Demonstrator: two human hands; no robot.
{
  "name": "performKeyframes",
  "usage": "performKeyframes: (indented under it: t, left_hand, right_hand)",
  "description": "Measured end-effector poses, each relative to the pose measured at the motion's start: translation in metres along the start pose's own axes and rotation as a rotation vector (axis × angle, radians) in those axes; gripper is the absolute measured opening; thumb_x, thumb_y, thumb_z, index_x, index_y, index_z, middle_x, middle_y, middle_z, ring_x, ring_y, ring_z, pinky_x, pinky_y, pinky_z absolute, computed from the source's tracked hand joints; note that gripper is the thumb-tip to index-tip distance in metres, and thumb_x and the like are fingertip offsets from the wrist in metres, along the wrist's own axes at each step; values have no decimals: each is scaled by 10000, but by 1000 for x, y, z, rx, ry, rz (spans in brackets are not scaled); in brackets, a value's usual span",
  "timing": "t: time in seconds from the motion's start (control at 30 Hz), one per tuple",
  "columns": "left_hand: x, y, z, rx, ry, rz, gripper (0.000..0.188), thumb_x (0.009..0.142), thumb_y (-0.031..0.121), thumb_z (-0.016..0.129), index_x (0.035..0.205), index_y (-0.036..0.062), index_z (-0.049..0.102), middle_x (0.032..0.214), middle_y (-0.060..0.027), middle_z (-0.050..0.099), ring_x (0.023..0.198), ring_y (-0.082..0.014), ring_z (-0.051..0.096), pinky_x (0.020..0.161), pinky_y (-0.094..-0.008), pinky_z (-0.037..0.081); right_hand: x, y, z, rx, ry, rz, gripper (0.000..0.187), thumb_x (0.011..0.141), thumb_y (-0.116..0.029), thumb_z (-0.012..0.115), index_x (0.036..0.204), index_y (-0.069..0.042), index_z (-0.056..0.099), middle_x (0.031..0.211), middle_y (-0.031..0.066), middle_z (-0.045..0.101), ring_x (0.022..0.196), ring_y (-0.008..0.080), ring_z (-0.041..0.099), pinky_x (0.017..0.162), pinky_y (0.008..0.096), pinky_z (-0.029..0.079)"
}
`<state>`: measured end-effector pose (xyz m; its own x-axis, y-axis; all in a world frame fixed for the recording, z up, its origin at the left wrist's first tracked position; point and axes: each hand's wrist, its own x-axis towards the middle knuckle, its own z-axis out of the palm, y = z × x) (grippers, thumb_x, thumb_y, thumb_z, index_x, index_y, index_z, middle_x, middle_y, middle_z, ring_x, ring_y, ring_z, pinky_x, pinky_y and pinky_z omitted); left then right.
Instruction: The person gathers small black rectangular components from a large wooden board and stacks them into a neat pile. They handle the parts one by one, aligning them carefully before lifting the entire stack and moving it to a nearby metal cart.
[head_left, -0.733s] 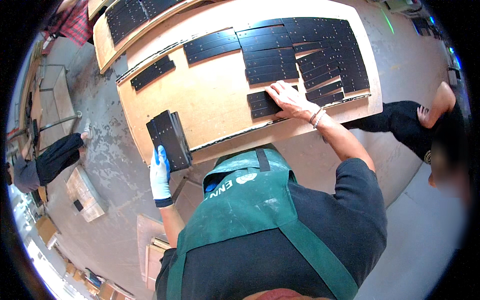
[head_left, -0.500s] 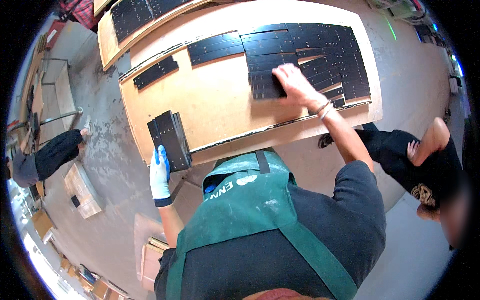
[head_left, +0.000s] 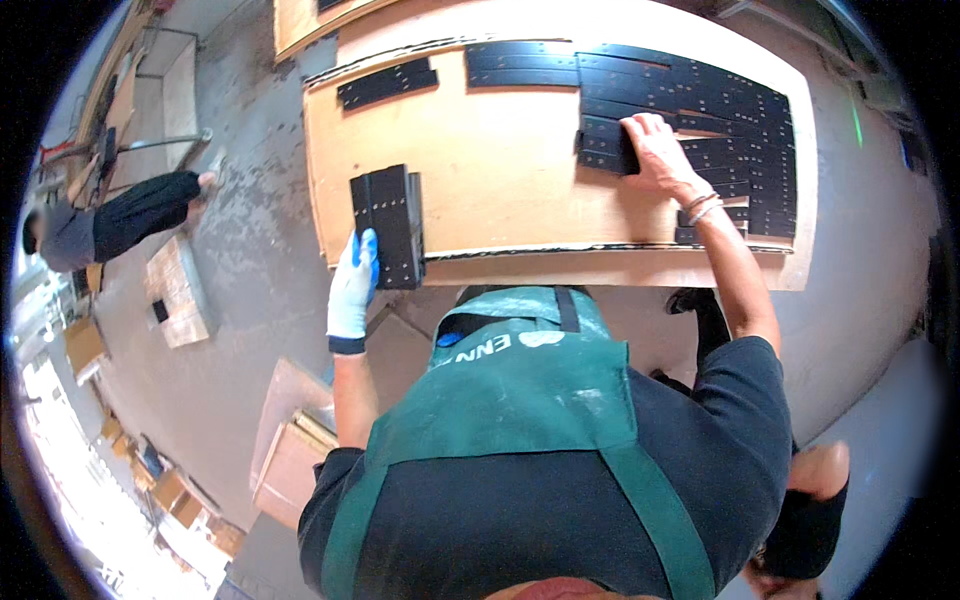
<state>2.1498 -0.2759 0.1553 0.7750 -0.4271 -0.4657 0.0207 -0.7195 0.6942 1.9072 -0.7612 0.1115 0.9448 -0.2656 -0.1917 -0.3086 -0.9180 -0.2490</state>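
Observation:
My gloved left hand (head_left: pixel 352 285) grips the lower end of a thick stack of black strips (head_left: pixel 388 222) with small holes, tilted at the board's near left. The glove is white with blue fingers. My bare right hand (head_left: pixel 660 158), with bracelets at the wrist, is curled over the right end of a black strip (head_left: pixel 606 150) on the wooden board (head_left: pixel 500 190). Its fingers lie at the far edge and its thumb at the near edge. That strip sits against the near side of a black strip row (head_left: pixel 630 82); its right end is hidden under my hand.
More black strips (head_left: pixel 772 160) cover the board's right end. Two strips (head_left: pixel 520 64) lie along its far edge, with a separate short piece (head_left: pixel 388 84) to their left. Another person (head_left: pixel 140 220) is on the left; someone in black (head_left: pixel 810 520) is at the lower right.
The view has shifted, so the board appears farther right and higher. The strip under my right hand was blurred and now looks still against the row. My left hand keeps its stack.

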Motion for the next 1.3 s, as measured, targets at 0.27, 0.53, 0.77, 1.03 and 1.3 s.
performKeyframes:
  t: [0.27, 0.53, 0.77, 1.03, 1.3]
  left_hand:
    - [-1, 26, -2, 245, 44, 126, 531, 1084, 360, 477, 1495, 26, 429, 1276, -269, 636, 1180, -419, 628, 973, -446, 494]
    - [8, 27, 3, 201, 38, 228, 564, 1088, 334, 484, 1543, 23, 365, 1421, -240, 571, 1264, -363, 595, 1030, -412, 473]
    - [5, 20, 5, 190, 36, 203, 562, 1093, 320, 473, 1553, 22, 347, 1430, -255, 558, 1279, -380, 581, 1040, -413, 469]
    - [12, 8, 3, 242, 56, 242, 547, 1085, 279, 487, 1546, 17, 354, 1426, -272, 551, 1283, -410, 570, 1039, -438, 474]
    - [4, 28, 0, 123, 22, 161, 561, 1081, 302, 497, 1562, 52, 352, 1428, -265, 557, 1305, -397, 566, 1052, -440, 467]
  right_hand:
    - [0, 2, 15, 7, 68, -10, 938, 580, -196, 899, 1380, 8, 451, 1307, 190, 523, 1251, 365, 496, 1100, 440, 416]
    - [-8, -20, 20, 110, 74, 3, 893, 579, -199, 878, 1327, 52, 459, 1173, 216, 529, 1170, 387, 513, 1061, 445, 447]
    - [60, -67, -9, 14, 36, -105, 891, 594, -268, 859, 1346, 25, 482, 1221, 198, 531, 1208, 364, 508, 1072, 466, 417]
    - [211, -67, -9, -28, 158, -134, 917, 646, -307, 839, 1428, -26, 452, 1265, 181, 524, 1235, 339, 500, 1082, 456, 428]
    - [216, -63, 5, -146, 85, -201, 1033, 632, -357, 856, 1492, -22, 393, 1301, 184, 523, 1255, 345, 492, 1106, 446, 416]
